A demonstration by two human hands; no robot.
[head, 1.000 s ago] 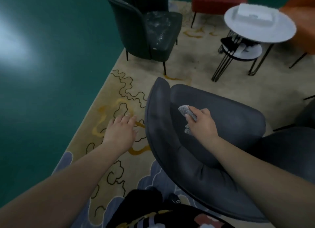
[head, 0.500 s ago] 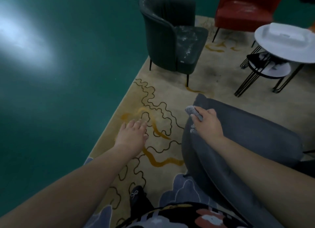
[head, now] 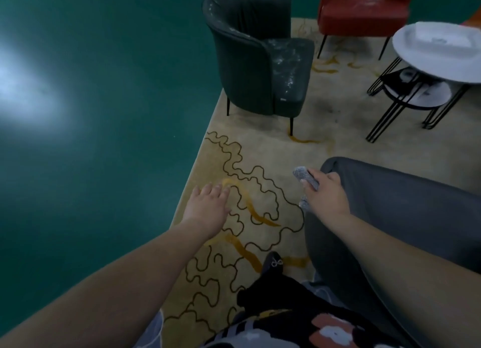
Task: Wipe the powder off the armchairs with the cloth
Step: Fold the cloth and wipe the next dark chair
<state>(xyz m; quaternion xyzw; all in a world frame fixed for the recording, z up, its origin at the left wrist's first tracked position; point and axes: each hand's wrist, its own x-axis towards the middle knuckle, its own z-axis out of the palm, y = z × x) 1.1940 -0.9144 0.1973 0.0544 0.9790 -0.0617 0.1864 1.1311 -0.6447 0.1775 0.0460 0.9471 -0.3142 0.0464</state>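
I see the right hand (head: 326, 195) gripping a crumpled grey cloth (head: 305, 179), fingers curled round it. The cloth protrudes past the fingertips at the top and shows again below the thumb side. The hand sits at the left edge of the grey armchair (head: 406, 212), over its curved backrest rim; I cannot tell whether the cloth touches the upholstery.

The left hand (head: 208, 207) is empty, fingers straight and loosely together, palm down above the patterned rug (head: 260, 149). It is well apart from the grey armchair and holds nothing.

The dark green armchair (head: 260, 69) stands upright at the far edge of the rug, beside the green floor (head: 104, 113). White powder (head: 289, 61) streaks its seat cushion and the top of its backrest.

The red armchair (head: 364, 9) stands behind it to the right, with faint pale marks on its seat.

The round white side table (head: 432, 64) stands on black wire legs to the right of the dark green armchair. A white rectangular object lies on its top, and a lower shelf carries small items too blurred to identify.

A black shoe (head: 273, 264) is on the rug, just beside the base of the grey armchair.
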